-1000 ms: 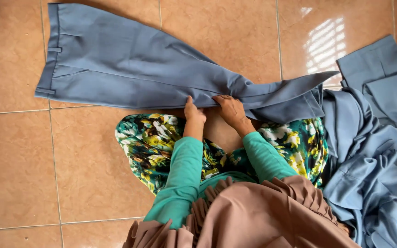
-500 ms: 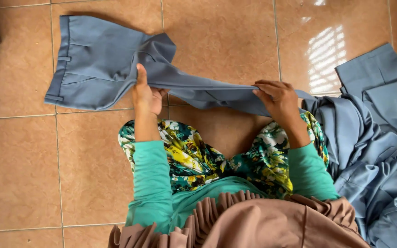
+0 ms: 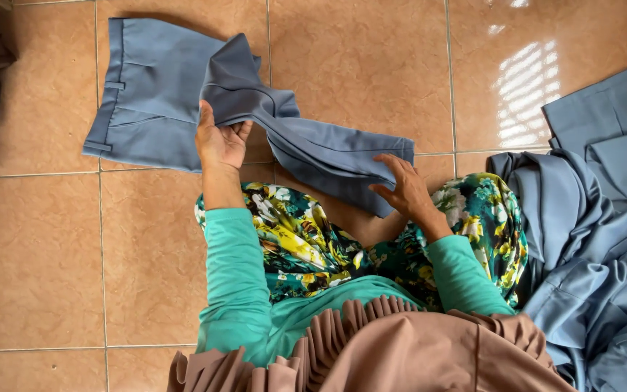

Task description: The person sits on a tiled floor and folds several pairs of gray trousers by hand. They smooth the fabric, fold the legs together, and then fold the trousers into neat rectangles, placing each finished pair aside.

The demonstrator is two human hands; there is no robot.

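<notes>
The left hand [image 3: 219, 141] is gripping a fold of the grey-blue trousers [image 3: 154, 94] lying on the tiled floor [image 3: 38, 254]. The right hand [image 3: 404, 189] is pressing the trouser leg, with a pile of grey-blue garments [image 3: 596, 239] lying beside it.

I saw grey-blue trousers [image 3: 161, 94], a grey-blue cloth pile [image 3: 596, 239], tan glossy floor tiles [image 3: 357, 65], teal sleeves [image 3: 230, 276] w/ a green-yellow floral skirt [image 3: 306, 239].
</notes>
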